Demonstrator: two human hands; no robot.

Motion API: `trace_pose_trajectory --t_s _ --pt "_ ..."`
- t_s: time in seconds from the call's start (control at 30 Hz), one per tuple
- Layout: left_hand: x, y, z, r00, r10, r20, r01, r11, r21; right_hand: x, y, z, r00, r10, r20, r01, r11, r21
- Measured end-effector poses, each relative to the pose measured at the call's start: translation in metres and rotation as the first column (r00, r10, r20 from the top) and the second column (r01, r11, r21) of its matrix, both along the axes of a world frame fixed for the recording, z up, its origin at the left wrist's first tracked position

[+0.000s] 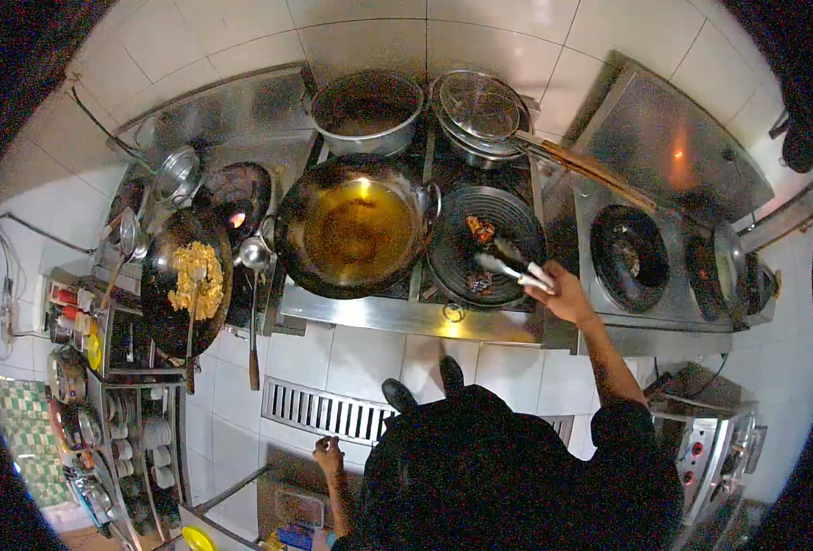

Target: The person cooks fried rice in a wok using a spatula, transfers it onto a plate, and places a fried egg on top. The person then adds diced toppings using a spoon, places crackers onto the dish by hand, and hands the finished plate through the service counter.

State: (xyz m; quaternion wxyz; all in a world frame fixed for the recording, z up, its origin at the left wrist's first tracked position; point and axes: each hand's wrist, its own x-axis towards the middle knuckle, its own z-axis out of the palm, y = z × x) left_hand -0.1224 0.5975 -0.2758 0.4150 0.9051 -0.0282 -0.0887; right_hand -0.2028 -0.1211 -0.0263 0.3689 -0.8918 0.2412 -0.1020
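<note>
My right hand [561,292] grips a pair of tongs [524,270] by the pale handle. The tongs reach over a round, ridged black grill pan [452,207] on the stove. In the pan lie a browned piece of meat [481,230] and a darker, charred piece [480,281] close to the tong tips. Whether the tips touch either piece I cannot tell. Low on the left, away from the stove, hangs my left hand [328,452]. Its fingers are curled in, and nothing shows in them.
Left of the grill pan sits a large wok [356,225] of yellowish oil. Behind stand a metal pot [367,115] and a strainer [480,103] with a long wooden handle. Farther left are a wok of yellow food [195,285] and a ladle [254,257]. A floor drain [324,411] runs below.
</note>
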Motion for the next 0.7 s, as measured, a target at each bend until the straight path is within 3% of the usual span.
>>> trace_pose_trajectory --t_s 0.03,0.1,0.17,0.27,0.33,0.4,0.43,0.47,0.5,0.53,0.6,0.63,0.7 --pt "-0.002 -0.001 -0.009 1.0 0.018 -0.013 -0.019 0.996 -0.092 0.008 -0.006 0.006 1.0 0.003 0.003 -0.003 1.0 0.003" --pt "-0.004 -0.006 -0.008 1.0 -0.014 -0.025 0.012 0.998 -0.062 0.028 -0.003 0.029 0.968 -0.212 -0.135 0.184 0.964 -0.193" --pt "-0.006 -0.011 -0.002 0.999 -0.027 -0.018 0.026 0.999 -0.042 0.042 -0.006 0.014 0.969 -0.157 -0.19 0.118 0.973 -0.199" --pt "-0.013 -0.027 0.022 1.0 -0.023 0.002 0.023 1.0 -0.021 0.061 0.008 -0.006 0.99 -0.138 -0.02 0.126 0.948 -0.294" --pt "-0.024 -0.036 0.039 0.896 0.32 -0.308 -0.373 0.918 -0.132 0.076 0.007 -0.013 0.989 -0.144 -0.012 0.133 0.938 -0.32" --pt "-0.032 -0.03 0.043 0.899 0.282 -0.336 -0.348 0.925 -0.154 0.082 0.0 -0.014 0.99 -0.138 0.012 0.133 0.919 -0.372" --pt "-0.035 -0.021 0.041 0.903 0.234 -0.361 -0.316 0.931 -0.185 0.083 0.0 -0.001 0.984 -0.17 -0.062 0.14 0.934 -0.328" --pt "-0.04 -0.012 0.016 0.965 0.227 -0.13 -0.236 0.97 -0.056 0.082 -0.009 0.002 0.991 -0.101 -0.088 0.067 0.941 -0.331" --pt "-0.044 -0.013 0.017 0.965 0.228 -0.132 -0.237 0.97 -0.053 0.079 -0.022 0.004 0.993 -0.033 -0.115 -0.007 0.943 -0.332" --pt "-0.05 -0.019 0.021 0.986 0.105 0.126 -0.106 0.994 0.003 0.075 -0.031 0.009 0.992 -0.033 -0.121 -0.009 0.944 -0.329" --pt "-0.061 -0.031 0.035 0.933 -0.044 0.357 0.012 0.996 0.093 0.068 -0.052 0.021 0.974 0.16 -0.162 -0.198 0.944 -0.262" --pt "-0.061 -0.041 0.058 0.985 0.038 0.169 -0.031 0.998 -0.048 0.064 -0.063 0.029 0.948 0.212 -0.237 -0.266 0.937 -0.225" --pt "-0.061 -0.051 0.072 0.995 0.092 -0.039 -0.097 0.98 -0.175 0.045 -0.093 0.024 0.915 0.328 -0.236 -0.388 0.874 -0.293"
